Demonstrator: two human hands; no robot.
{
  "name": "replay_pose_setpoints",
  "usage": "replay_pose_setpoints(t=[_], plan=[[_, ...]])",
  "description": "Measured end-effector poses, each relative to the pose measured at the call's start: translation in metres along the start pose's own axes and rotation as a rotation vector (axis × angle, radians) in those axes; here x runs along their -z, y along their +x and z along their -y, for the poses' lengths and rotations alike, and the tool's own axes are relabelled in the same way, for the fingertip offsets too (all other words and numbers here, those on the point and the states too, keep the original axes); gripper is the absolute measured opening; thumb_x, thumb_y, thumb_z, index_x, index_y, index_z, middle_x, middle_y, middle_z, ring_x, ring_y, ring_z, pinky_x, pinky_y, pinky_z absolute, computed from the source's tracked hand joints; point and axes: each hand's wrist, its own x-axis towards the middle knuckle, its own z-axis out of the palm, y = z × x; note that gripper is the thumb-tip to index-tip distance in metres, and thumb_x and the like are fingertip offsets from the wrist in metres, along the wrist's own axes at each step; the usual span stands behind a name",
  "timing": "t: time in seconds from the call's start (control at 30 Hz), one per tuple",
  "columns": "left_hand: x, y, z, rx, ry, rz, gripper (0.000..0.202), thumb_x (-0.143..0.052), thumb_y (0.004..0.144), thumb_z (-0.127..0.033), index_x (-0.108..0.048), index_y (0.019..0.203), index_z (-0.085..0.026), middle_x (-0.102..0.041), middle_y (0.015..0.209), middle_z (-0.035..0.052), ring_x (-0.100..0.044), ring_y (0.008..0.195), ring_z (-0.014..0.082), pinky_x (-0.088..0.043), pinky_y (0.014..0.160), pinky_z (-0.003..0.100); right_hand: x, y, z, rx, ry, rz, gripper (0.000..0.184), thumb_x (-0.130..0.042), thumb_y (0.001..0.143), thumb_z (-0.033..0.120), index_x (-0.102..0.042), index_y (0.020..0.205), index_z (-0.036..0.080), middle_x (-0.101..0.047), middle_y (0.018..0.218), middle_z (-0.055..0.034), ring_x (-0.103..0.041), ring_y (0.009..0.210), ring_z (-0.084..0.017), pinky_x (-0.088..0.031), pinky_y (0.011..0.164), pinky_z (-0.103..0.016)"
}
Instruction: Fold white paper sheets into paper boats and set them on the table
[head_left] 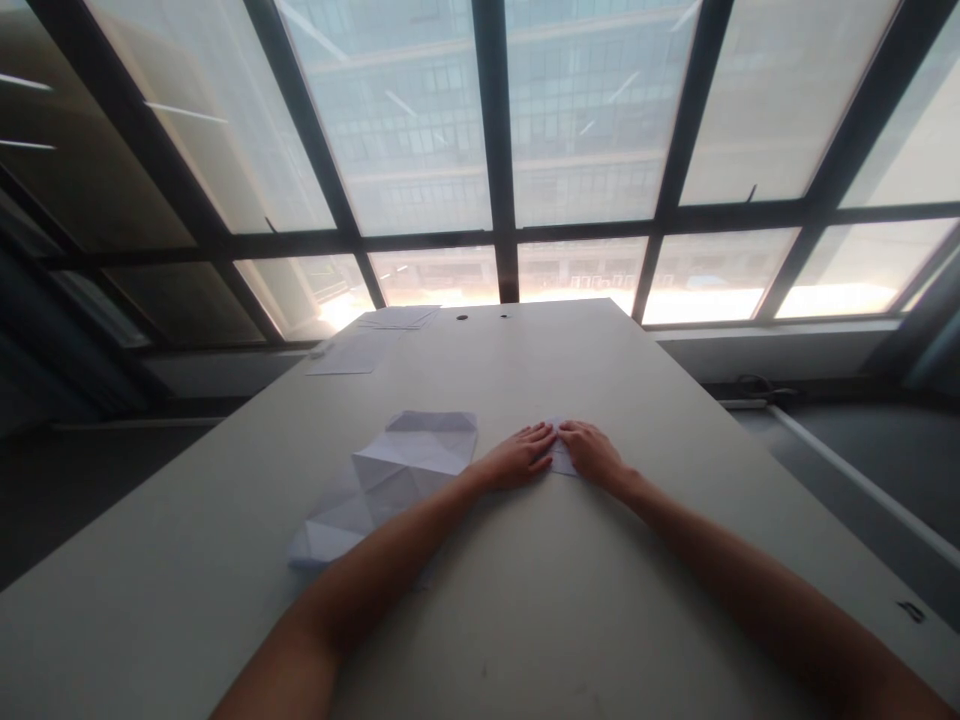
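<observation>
Both my hands lie flat on a small piece of white paper (560, 457) in the middle of a pale table (570, 600). My left hand (520, 457) presses its left part with fingers stretched out. My right hand (592, 450) presses the right part, fingers also flat; the fingertips of both hands nearly meet. Most of the small paper is hidden under the hands. A larger white sheet (390, 480), creased into triangles, lies just left of my left forearm.
Several flat paper sheets (397, 318) lie at the table's far left, with another sheet (346, 356) near the left edge. Two small dark holes (482, 317) sit at the far end. Large windows rise behind the table.
</observation>
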Motion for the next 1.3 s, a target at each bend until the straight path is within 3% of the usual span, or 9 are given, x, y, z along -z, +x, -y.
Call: replay_pose_setpoints(t=[0.1,0.17,0.27,0.33,0.43,0.57,0.7,0.9,1.3], plan=[[0.0,0.002,0.001,-0.021,0.05,-0.007,0.053,-0.037,0.101,-0.03,-0.035,0.151,-0.012,-0.032,0.158,0.0142,-0.028,0.147,0.0245,-0.024,0.121,0.041,-0.003,0.0,-0.002,-0.013,0.03,-0.003,0.047,-0.044,0.089,0.005,-0.066,0.127,0.018,-0.065,0.131,-0.0118,-0.056,0.124,-0.021,-0.036,0.11,-0.032],[0.002,0.003,0.0,-0.04,0.058,-0.041,0.046,-0.036,0.101,-0.027,-0.044,0.146,-0.016,-0.043,0.152,0.0107,-0.038,0.142,0.0219,-0.029,0.119,0.038,-0.003,-0.001,-0.002,-0.019,0.044,-0.01,0.049,-0.043,0.089,0.004,-0.064,0.13,0.02,-0.064,0.132,-0.0102,-0.055,0.127,-0.021,-0.036,0.111,-0.033],[0.007,0.004,0.0,-0.021,0.036,-0.101,0.037,-0.035,0.103,-0.028,-0.063,0.127,-0.023,-0.062,0.135,0.0041,-0.056,0.123,0.0194,-0.04,0.11,0.035,0.0,-0.002,-0.002,-0.009,0.085,-0.038,0.046,-0.044,0.09,0.005,-0.068,0.124,0.024,-0.068,0.128,-0.0071,-0.058,0.123,-0.02,-0.038,0.108,-0.031],[0.009,0.004,0.001,0.011,0.025,-0.134,0.034,-0.038,0.103,-0.03,-0.068,0.118,-0.026,-0.066,0.128,0.003,-0.059,0.115,0.0199,-0.044,0.105,0.035,0.002,-0.002,-0.003,0.005,0.113,-0.065,0.039,-0.046,0.092,0.008,-0.073,0.115,0.024,-0.071,0.121,-0.0063,-0.062,0.115,-0.019,-0.041,0.104,-0.03],[0.007,0.002,0.001,0.017,0.003,-0.145,0.034,-0.041,0.102,-0.03,-0.064,0.127,-0.026,-0.063,0.133,0.0045,-0.055,0.123,0.0205,-0.041,0.109,0.036,0.002,-0.001,-0.005,0.022,0.14,-0.094,0.033,-0.048,0.093,0.009,-0.076,0.104,0.022,-0.073,0.111,-0.0067,-0.062,0.106,-0.019,-0.044,0.096,-0.029],[0.0,0.001,0.002,0.058,-0.011,-0.053,0.046,-0.031,0.105,-0.03,-0.042,0.148,-0.023,-0.041,0.154,0.0082,-0.035,0.144,0.0215,-0.027,0.118,0.042,-0.002,-0.001,-0.005,0.055,0.207,-0.129,0.03,-0.049,0.093,0.009,-0.075,0.102,0.019,-0.072,0.107,-0.0074,-0.061,0.104,-0.018,-0.043,0.095,-0.027],[-0.004,0.0,0.005,0.11,0.01,0.015,0.05,-0.026,0.105,-0.031,-0.03,0.154,-0.021,-0.029,0.16,0.0101,-0.025,0.149,0.0227,-0.02,0.12,0.047,-0.004,-0.001,-0.004,0.025,0.219,-0.148,0.026,-0.05,0.094,0.012,-0.073,0.103,0.019,-0.07,0.107,-0.0074,-0.059,0.106,-0.018,-0.042,0.097,-0.026],[-0.001,0.0,0.004,0.105,0.013,-0.001,0.049,-0.029,0.104,-0.032,-0.035,0.152,-0.021,-0.034,0.158,0.0087,-0.027,0.148,0.0204,-0.02,0.12,0.044,-0.002,-0.002,-0.009,-0.144,0.105,-0.193,0.027,-0.06,0.093,0.031,-0.07,0.114,0.016,-0.067,0.115,-0.0124,-0.054,0.111,-0.025,-0.041,0.099,-0.034],[0.009,0.001,0.001,0.098,-0.016,-0.157,0.032,-0.044,0.1,-0.029,-0.065,0.124,-0.028,-0.064,0.129,0.0044,-0.056,0.121,0.02,-0.039,0.11,0.035,0.003,-0.001,-0.001,-0.088,0.127,-0.134,0.022,-0.069,0.086,0.043,-0.074,0.095,0.024,-0.068,0.105,-0.0067,-0.056,0.104,-0.023,-0.041,0.091,-0.034]])
